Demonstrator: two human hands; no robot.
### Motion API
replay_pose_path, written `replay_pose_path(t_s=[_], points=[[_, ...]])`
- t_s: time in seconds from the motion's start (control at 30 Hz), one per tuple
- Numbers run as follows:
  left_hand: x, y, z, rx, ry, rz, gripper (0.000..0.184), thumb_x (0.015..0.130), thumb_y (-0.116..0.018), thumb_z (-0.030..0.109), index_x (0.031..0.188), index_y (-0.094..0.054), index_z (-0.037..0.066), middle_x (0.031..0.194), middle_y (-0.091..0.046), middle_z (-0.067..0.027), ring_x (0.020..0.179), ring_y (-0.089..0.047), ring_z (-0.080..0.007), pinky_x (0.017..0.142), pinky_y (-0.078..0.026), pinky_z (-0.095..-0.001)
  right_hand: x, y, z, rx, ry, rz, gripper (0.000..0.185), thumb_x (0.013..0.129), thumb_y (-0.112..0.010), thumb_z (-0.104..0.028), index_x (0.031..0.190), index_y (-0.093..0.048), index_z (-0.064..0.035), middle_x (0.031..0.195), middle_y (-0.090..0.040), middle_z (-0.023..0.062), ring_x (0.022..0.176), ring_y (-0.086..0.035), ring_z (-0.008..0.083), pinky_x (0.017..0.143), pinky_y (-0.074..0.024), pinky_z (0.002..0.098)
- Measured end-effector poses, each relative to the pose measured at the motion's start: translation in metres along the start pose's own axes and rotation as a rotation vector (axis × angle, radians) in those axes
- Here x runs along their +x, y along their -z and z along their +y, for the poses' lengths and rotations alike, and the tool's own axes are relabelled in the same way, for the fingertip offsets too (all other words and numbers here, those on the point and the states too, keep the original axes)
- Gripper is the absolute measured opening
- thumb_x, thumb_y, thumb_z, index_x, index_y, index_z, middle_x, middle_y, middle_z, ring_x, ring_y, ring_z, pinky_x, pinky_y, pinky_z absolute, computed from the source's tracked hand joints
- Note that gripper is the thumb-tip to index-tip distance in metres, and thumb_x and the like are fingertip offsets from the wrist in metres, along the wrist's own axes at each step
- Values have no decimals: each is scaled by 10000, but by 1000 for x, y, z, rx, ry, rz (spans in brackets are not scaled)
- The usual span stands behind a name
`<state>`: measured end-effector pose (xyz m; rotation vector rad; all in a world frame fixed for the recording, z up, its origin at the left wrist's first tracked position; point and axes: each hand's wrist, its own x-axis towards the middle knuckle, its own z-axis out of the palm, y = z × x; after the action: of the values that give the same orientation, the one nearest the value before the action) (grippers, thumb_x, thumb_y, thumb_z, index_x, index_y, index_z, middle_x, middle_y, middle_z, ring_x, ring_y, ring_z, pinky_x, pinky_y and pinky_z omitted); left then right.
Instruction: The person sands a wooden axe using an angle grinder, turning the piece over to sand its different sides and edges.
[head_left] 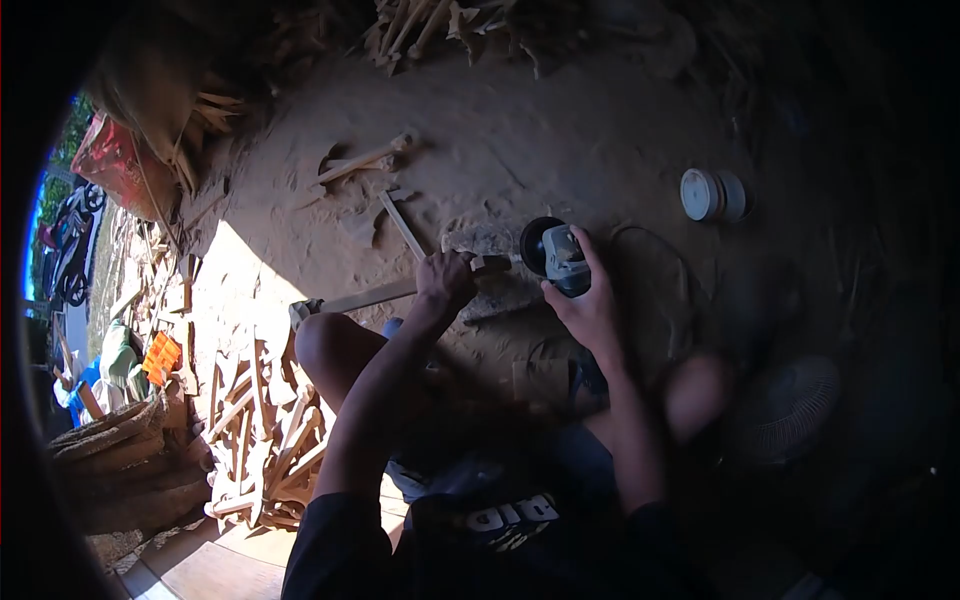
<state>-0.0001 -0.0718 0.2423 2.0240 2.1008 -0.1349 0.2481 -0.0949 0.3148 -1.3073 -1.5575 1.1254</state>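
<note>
My left hand (445,283) is closed around a long wooden piece (370,296). Its knobbed, carved-looking end rests by my left knee, and its other end points at the grinder. My right hand (592,308) grips an angle grinder (566,262) by its body. A dark round disc (540,244) on the grinder faces the tip of the wood; whether they touch I cannot tell. Just beyond my left hand lies a thin wooden stick (402,225). Under the work sits a rough, dusty block (490,240), partly hidden by my hands.
A pale cylindrical can (702,195) lies at the right. Several cut wood pieces (265,435) are heaped in sunlight at the left, beside rolled sacking (120,450). More scraps (365,163) lie ahead on the dusty floor (600,130). A cable (660,245) curves right of the grinder.
</note>
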Motion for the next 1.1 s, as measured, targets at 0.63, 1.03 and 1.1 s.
replay_pose_path(t_s=[0.63,1.03,1.1], points=[[-8,-2,24,-133,117,-120,333,926,-672,258,1248,-757,274,1172,-769,-117,1106,-740,-299,944,-570,-436,-6,-17,5,-408,45,43,824,847,-795,-170,1590,-439,-194,1303,-692,252,1095,-702,466,926,-590,518],[-14,-29,18,-128,138,-94,460,865,-726,318,1319,-677,257,1220,-705,-101,1199,-667,-308,1024,-489,-462,-8,-7,5,-283,-68,-1,823,858,-773,-72,1605,-431,-120,1493,-579,268,1355,-597,408,1117,-492,425],[-10,-34,17,-116,117,-89,484,850,-729,327,1322,-669,240,1201,-702,-109,1181,-669,-312,1006,-490,-467,-11,-8,-2,-305,-51,-12,829,856,-779,-84,1607,-432,-148,1464,-601,268,1318,-621,418,1087,-513,435]])
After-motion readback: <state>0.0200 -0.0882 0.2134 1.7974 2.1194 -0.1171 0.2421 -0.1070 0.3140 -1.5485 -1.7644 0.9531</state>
